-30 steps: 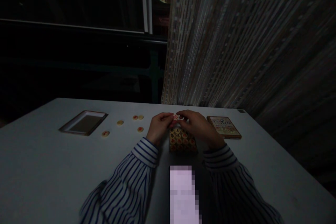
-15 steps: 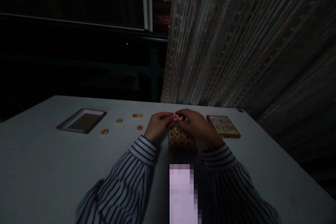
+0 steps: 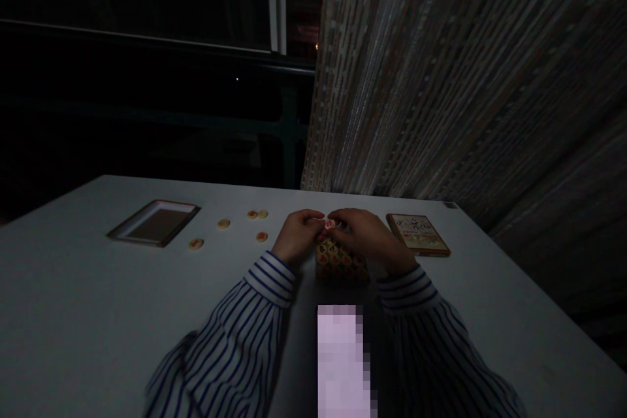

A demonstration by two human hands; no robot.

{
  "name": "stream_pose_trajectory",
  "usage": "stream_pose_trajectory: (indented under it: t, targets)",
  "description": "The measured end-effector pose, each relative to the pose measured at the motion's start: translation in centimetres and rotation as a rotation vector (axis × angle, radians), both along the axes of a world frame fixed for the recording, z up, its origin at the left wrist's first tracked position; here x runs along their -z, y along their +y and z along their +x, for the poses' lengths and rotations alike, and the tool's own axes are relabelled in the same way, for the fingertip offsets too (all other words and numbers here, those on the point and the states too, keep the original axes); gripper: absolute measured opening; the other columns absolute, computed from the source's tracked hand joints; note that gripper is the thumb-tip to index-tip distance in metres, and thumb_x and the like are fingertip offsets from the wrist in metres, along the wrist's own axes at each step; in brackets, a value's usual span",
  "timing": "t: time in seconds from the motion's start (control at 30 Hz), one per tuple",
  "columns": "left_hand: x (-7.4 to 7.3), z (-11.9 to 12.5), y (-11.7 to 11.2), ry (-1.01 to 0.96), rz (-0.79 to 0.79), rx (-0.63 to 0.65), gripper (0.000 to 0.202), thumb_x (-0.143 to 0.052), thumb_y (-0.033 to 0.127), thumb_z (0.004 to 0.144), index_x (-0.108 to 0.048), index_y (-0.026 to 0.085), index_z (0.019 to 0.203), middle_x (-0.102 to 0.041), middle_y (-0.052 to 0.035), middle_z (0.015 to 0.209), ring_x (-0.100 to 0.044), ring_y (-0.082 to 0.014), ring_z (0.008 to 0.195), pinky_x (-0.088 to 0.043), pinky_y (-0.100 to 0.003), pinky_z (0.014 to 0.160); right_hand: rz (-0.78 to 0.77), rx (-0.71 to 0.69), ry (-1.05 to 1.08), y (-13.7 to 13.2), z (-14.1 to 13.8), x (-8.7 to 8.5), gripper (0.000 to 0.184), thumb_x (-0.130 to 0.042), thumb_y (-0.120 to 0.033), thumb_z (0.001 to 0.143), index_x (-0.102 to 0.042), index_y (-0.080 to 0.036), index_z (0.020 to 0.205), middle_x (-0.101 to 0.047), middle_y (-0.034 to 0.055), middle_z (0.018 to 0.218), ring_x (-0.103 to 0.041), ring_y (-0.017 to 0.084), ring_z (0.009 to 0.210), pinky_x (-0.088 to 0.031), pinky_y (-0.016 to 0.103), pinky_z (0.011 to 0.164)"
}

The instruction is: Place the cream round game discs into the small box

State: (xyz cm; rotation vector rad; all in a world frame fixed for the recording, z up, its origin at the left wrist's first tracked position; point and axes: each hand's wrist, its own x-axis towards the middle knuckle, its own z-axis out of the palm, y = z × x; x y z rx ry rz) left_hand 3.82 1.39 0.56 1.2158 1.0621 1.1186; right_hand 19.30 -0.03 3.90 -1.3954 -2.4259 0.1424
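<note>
Between the fingertips of my left hand (image 3: 300,235) and my right hand (image 3: 365,237) is a round xiangqi piece (image 3: 330,225) with a red character. Both hands pinch it from opposite sides, just above the far end of a box of xiangqi pieces (image 3: 341,261). Rows of pieces with red or dark characters fill that box, and my hands hide its far part. Left of my left hand, several loose pieces lie flat on the white table (image 3: 235,307), one (image 3: 262,236) closest to it.
An open shallow box lid or tray (image 3: 153,222) lies at the table's left. A flat box with a printed cover (image 3: 418,234) is right of my right hand. A lit, pixelated rectangle (image 3: 343,359) sits nearest me. A string curtain (image 3: 441,65) hangs behind the table.
The held piece has dropped slightly toward the box and tilted, with both hands still on it. The view has shifted a little; the loose pieces have stayed put.
</note>
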Motion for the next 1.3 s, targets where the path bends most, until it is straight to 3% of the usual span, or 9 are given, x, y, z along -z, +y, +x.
stream_pose_trajectory:
  t: [0.17, 0.33, 0.77, 1.0, 1.3]
  targets:
    - [1.0, -0.9, 0.6, 0.378, 0.200, -0.031, 0.024, -0.055, 0.019, 0.071, -0.062, 0.014, 0.093, -0.066, -0.0057, 0.066, -0.061, -0.0170, 0.062, -0.046, -0.028, 0.063, -0.010, 0.030, -0.060, 0.1, 0.2, 0.3, 0.031, -0.048, -0.033, 0.081, -0.059, -0.020, 0.106, -0.066, 0.0060, 0.096, -0.058, 0.018, 0.087, -0.039, 0.027, 0.071]
    - [1.3, -1.6, 0.3, 0.674, 0.304, -0.086, 0.021, -0.056, 0.018, 0.070, -0.067, 0.016, 0.088, -0.068, -0.0090, 0.077, -0.061, -0.0204, 0.074, -0.042, -0.029, 0.075, -0.018, 0.060, -0.124, 0.1, 0.5, 0.4, 0.032, -0.048, -0.033, 0.080, -0.059, -0.021, 0.106, -0.067, 0.0067, 0.096, -0.060, 0.021, 0.086, -0.039, 0.028, 0.069]
    - [2.0, -1.2, -0.1, 0.907, 0.325, 0.138, 0.028, -0.049, 0.017, 0.073, -0.066, 0.017, 0.095, -0.068, -0.0139, 0.096, -0.061, -0.0243, 0.092, -0.042, -0.031, 0.079, -0.074, 0.012, -0.268, 0.6, 0.6, 1.6, 0.024, -0.050, -0.030, 0.078, -0.064, -0.020, 0.094, -0.066, 0.0076, 0.093, -0.059, 0.020, 0.084, -0.040, 0.028, 0.069]
    - [1.9, -1.2, -0.2, 0.875, 0.301, 0.140, 0.026, -0.052, 0.016, 0.071, -0.067, 0.018, 0.092, -0.068, -0.0124, 0.095, -0.060, -0.0245, 0.094, -0.041, -0.031, 0.081, -0.091, -0.001, -0.298, 0.8, 0.7, 2.2, 0.021, -0.052, -0.031, 0.077, -0.065, -0.020, 0.089, -0.065, 0.0078, 0.091, -0.059, 0.020, 0.084, -0.040, 0.027, 0.069]
    - [1.4, -1.1, -0.4, 1.005, 0.301, 0.195, 0.028, -0.049, 0.016, 0.074, -0.064, 0.017, 0.098, -0.067, -0.0123, 0.096, -0.061, -0.0227, 0.093, -0.043, -0.029, 0.080, -0.153, 0.021, -0.362, 0.9, 0.3, 2.2, 0.026, -0.049, -0.033, 0.080, -0.065, -0.020, 0.096, -0.064, 0.0084, 0.098, -0.057, 0.020, 0.089, -0.040, 0.027, 0.072]
